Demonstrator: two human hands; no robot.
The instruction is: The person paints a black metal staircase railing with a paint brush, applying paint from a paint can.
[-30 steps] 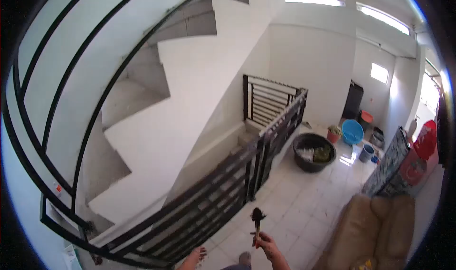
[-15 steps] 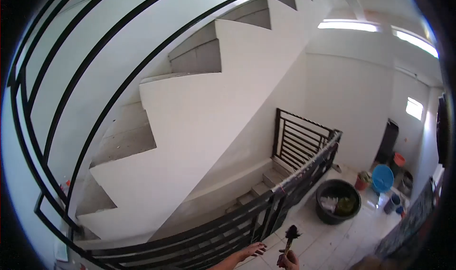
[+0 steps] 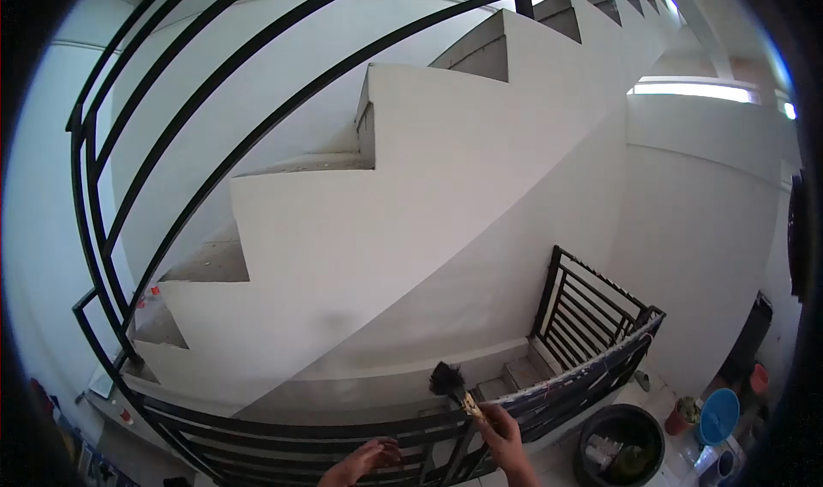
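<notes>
My right hand point(image 3: 504, 431) grips the pale handle of a paintbrush point(image 3: 453, 384) whose black bristles point up and left, just above the top bar of a black metal railing point(image 3: 343, 431). My left hand point(image 3: 367, 459) rests on the railing bars lower down, to the left of the brush, fingers curled over a bar. The white side of the staircase point(image 3: 386, 230) rises right behind the railing.
Black curved handrails point(image 3: 171, 118) follow the stairs up on the left. Below on the right lie a tiled floor with a black tub point(image 3: 621, 448), a blue basin point(image 3: 718, 416), and a small red pot point(image 3: 681, 418). A black gate point(image 3: 583, 311) stands at the stair foot.
The view has tilted upward and left. My right hand has raised the brush from over the floor up to the railing's top bar. My left hand has come up to the railing.
</notes>
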